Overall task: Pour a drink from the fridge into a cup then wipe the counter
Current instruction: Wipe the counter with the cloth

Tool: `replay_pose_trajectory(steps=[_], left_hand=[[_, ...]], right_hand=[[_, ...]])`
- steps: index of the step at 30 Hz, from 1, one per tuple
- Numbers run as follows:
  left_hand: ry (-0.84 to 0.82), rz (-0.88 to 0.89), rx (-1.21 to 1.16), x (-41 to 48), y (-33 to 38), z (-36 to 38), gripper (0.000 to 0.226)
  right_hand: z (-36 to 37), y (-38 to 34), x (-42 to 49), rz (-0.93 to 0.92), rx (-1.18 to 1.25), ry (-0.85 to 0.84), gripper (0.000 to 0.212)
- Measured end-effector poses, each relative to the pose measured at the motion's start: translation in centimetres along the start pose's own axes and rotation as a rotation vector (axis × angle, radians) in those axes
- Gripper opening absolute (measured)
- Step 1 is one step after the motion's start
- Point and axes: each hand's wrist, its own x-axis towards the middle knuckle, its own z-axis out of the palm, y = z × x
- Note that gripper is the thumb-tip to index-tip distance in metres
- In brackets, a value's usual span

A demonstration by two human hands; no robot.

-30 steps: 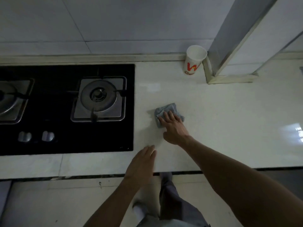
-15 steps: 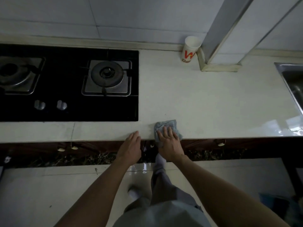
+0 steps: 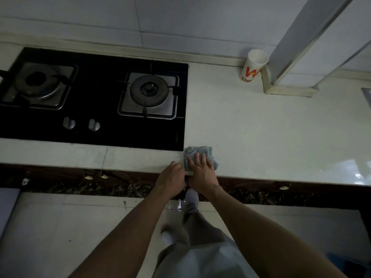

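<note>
Nearest, at the front edge of the surface (image 3: 261, 137), just past the near right corner of the stove (image 3: 108, 93): left hand (image 3: 170, 177) and right hand (image 3: 200, 172), side by side, almost touching. Right hand flat on the grey cloth (image 3: 201, 151), fingers straight, pressing down, not grabbing. Left hand just left of the cloth, right at the edge, fingers loosely bent, holding nothing; touching the cloth or not, hard to tell.

Cloth under and a little beyond the right fingers, folded small, a bit wider than deep, long side running the same way as the stove's near edge. Right hand the nearer one, already on top.

Looks like the wiping step, with lots of pale surface right of the stove left to rub. Next push probably sideways, away from the stove.

Farthest, right of the stove's back corner, by the wall: white paper cup (image 3: 253, 66), upright, well apart from both hands.
</note>
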Motion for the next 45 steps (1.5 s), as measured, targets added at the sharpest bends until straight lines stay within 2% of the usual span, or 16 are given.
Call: replay_pose_trajectory(steps=[7, 11, 15, 17, 20, 23, 26, 32, 38, 45], left_hand=[[-0.053, 0.039, 0.087, 3.7, -0.2, -2.0, 0.027], [0.014, 0.195, 0.195, 6.9, -1.0, -2.2, 0.018], [0.096, 0.2, 0.169, 11.0, -0.9, -3.4, 0.013], [0.133, 0.21, 0.148, 12.8, -0.5, -4.0, 0.02], [0.08, 0.209, 0.182, 15.4, 0.5, -5.2, 0.039], [0.056, 0.116, 0.114, 18.2, 1.8, -5.9, 0.058], [0.038, 0.122, 0.193, 20.9, 2.2, -4.9, 0.069], [-0.022, 0.102, 0.321, 22.0, 1.8, -3.4, 0.068], [0.016, 0.02, 0.207, 22.1, 3.4, -4.9, 0.063], [-0.085, 0.119, 0.357, 23.0, 2.4, -4.2, 0.062]], right_hand=[[-3.0, 1.0, 6.3, -0.054, -0.059, 0.013, 0.078], [-5.1, 2.3, 10.3, -0.079, -0.07, 0.02, 0.077], [-8.0, 3.7, 15.5, -0.106, -0.079, 0.025, 0.078], [-9.5, 4.4, 18.2, -0.112, -0.082, 0.032, 0.08], [-11.8, 5.3, 22.1, -0.118, -0.086, 0.048, 0.081], [-13.8, 6.3, 26.1, -0.122, -0.105, 0.057, 0.08], [-15.6, 7.2, 30.1, -0.128, -0.111, 0.087, 0.079], [-18.9, 8.9, 35.8, -0.136, -0.071, 0.067, 0.08], [-20.4, 10.2, 39.2, -0.179, -0.104, 0.06, 0.078], [-20.0, 12.0, 38.9, -0.255, -0.141, 0.153, 0.076]])
